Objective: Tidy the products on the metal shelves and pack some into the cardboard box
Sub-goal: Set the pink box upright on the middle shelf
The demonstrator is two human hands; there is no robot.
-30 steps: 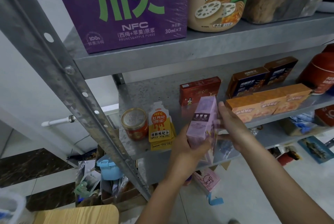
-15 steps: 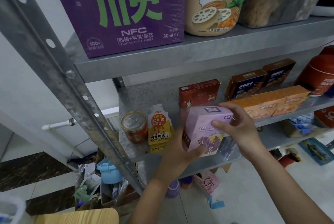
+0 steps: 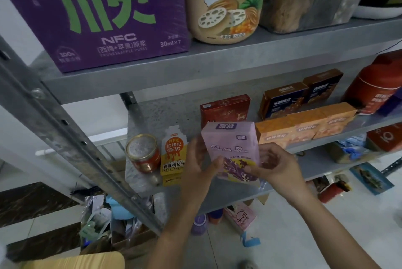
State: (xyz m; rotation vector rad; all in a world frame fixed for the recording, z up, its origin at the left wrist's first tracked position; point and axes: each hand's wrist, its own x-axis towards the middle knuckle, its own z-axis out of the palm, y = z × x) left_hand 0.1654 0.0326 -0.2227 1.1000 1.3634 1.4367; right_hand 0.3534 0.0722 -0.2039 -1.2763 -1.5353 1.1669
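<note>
Purple carton [image 3: 97, 18] and beige jar [image 3: 226, 8]: tops cut by the upper edge. Red canister [image 3: 376, 86], far right, clipped. Pink box [image 3: 230, 144] print blurred, its lower corners hidden under left hand [image 3: 198, 166] and right hand [image 3: 276, 166].

Gripping a lilac carton [image 3: 230, 144] upright in both hands: left hand [image 3: 195, 160] on its left side, right hand [image 3: 276, 164] with fingers [image 3: 252, 169] curled across the lower front. Held at the front edge of the metal shelf [image 3: 174, 112], just right of a yellow pouch [image 3: 173, 151] and a red jar [image 3: 143, 153]. Behind, a red box [image 3: 224, 109]; to the right, orange boxes [image 3: 304, 125].
</note>
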